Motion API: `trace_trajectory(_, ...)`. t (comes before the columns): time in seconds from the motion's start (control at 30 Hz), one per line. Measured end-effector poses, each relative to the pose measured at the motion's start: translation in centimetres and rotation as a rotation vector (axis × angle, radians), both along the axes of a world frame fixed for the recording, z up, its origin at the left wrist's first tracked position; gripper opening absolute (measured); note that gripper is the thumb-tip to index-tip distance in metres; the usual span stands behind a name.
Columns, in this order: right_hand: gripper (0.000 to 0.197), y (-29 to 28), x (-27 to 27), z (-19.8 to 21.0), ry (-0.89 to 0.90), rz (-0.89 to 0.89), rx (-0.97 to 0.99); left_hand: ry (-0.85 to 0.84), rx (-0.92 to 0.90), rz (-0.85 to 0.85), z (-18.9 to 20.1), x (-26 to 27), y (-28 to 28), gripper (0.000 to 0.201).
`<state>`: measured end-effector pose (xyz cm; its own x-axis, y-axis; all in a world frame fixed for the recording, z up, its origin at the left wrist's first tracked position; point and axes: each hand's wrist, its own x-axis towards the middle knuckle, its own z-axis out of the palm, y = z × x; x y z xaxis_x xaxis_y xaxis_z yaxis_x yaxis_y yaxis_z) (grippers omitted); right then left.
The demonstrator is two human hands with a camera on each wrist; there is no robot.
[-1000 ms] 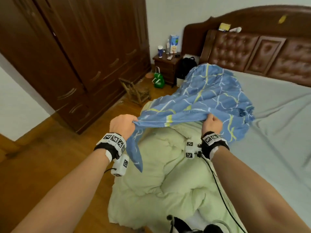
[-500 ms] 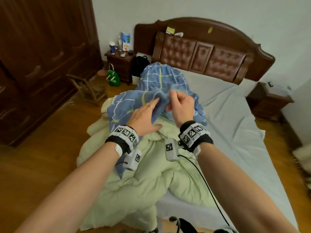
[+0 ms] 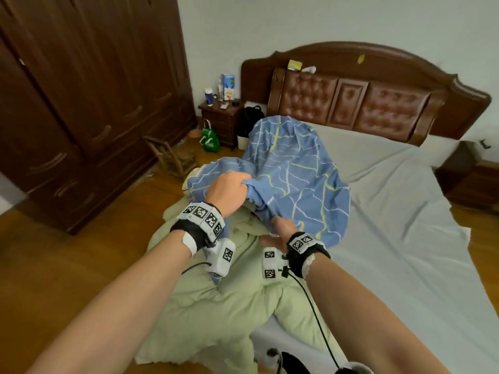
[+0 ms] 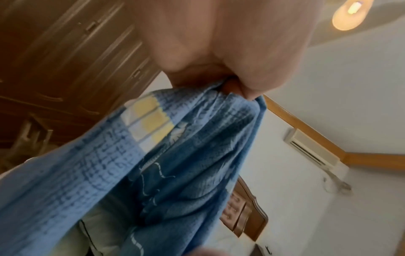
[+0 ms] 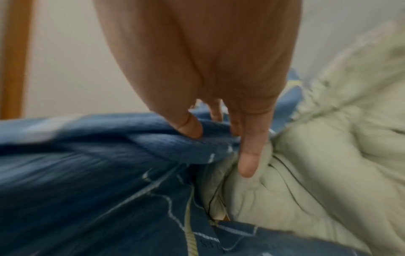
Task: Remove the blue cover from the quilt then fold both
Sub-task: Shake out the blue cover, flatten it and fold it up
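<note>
A blue cover (image 3: 291, 171) lies bunched on the bed (image 3: 405, 225), partly peeled off a pale green quilt (image 3: 216, 300); nothing appears folded yet. The left hand (image 3: 229, 190) clenches a raised fistful of cover. The right hand (image 3: 278, 233) slips straight fingers (image 5: 249, 155) under its edge, against the quilt.

left hand (image 3: 229, 191): raised, fist clenched | right hand (image 3: 278, 233): lower, fingers extended

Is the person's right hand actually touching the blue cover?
Touching. The right wrist view shows the right hand with its thumb and fingers laid against a fold of the blue cover, beside the green quilt.
</note>
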<state>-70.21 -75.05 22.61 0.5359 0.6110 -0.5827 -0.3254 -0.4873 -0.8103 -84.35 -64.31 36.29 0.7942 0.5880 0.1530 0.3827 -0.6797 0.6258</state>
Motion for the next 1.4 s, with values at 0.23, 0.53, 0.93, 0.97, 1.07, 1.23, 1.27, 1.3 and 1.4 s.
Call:
trace_trajectory(0.23,0.031,0.1,6.4,-5.7,0.458,-0.279,0.240,0.018,-0.100,0.179,0.6,0.0,-5.6,0.021)
trace_trajectory(0.53,0.015,-5.4,10.0,2.0,-0.265,-0.195,-0.079,0.230,0.145,0.427,-0.6,-2.6,-8.2,0.011)
trace_trajectory(0.93,0.029,-19.5,10.0,14.7,-0.822,-0.803,0.605,0.297,0.344,0.337,-4.4,2.5,-12.4,0.032)
trace_trajectory(0.97,0.030,-20.7,9.3,15.7,-0.895,-0.773,0.650,0.261,0.318,0.240,-4.5,3.2,-13.4,0.050)
trace_trajectory(1.07,0.030,-22.6,6.8,17.3,-0.964,-0.610,0.664,0.058,0.247,-0.151,-3.0,6.1,-18.2,0.092)
trace_trajectory(1.23,0.027,-24.6,3.1,16.3,-0.900,-0.339,0.654,-0.112,0.152,-0.127,0.4,9.9,-24.3,0.049)
trace_trajectory(1.27,0.025,-24.7,3.0,15.7,-0.883,-0.316,0.658,-0.121,0.168,-0.091,0.5,10.1,-24.2,0.028)
trace_trajectory(1.3,0.024,-25.2,3.0,15.3,-0.859,-0.309,0.675,-0.121,0.212,-0.077,0.6,10.1,-24.4,0.013)
trace_trajectory(1.4,0.017,-26.6,5.3,12.8,-0.723,-0.281,0.652,-0.107,0.227,-0.059,1.0,9.9,-24.5,0.016)
